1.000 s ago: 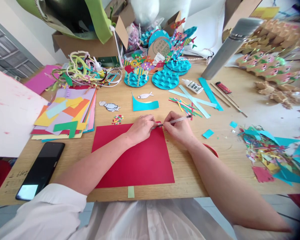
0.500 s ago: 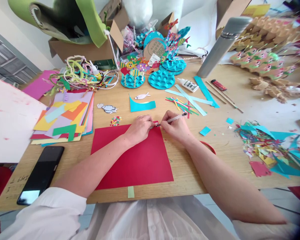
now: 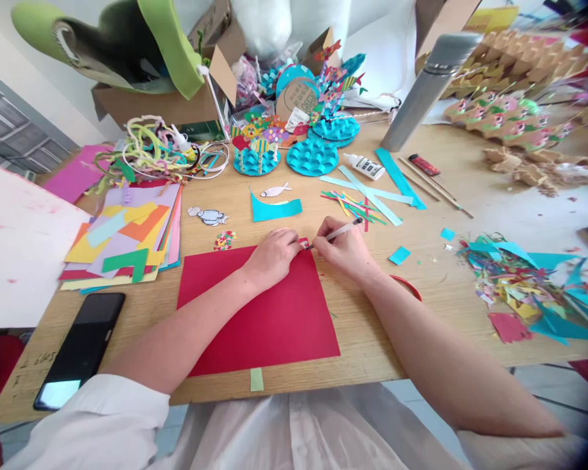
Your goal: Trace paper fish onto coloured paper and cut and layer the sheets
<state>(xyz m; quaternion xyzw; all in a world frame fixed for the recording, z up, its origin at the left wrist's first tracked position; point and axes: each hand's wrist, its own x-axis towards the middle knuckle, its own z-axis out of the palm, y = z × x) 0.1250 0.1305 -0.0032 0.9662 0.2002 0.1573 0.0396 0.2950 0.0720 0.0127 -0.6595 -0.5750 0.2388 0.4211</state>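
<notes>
A large red sheet (image 3: 269, 320) lies near the table's front edge. My left hand (image 3: 274, 256) rests on its top edge, fingers bent together over a small piece at the upper right corner; that piece is mostly hidden and too small to name. My right hand (image 3: 343, 247) grips a pen (image 3: 345, 228), its tip at the same corner, close to my left fingertips. Beyond the sheet lie a white paper fish (image 3: 275, 190), a curved blue paper piece (image 3: 276, 209), a grey-blue cutout (image 3: 212, 217) and a small heap of colored bits (image 3: 224, 240).
A black phone (image 3: 81, 349) and stacked colored papers (image 3: 122, 235) are at the left. A glue bottle (image 3: 366, 166), blue strips (image 3: 400, 178) and a grey flask (image 3: 426, 91) stand or lie beyond my right hand. Paper scraps (image 3: 524, 274) cover the right side.
The view has shifted slightly. My left fingers have drawn back a little from the corner, and a bit more of the small piece shows. The pen stays in my right hand.
</notes>
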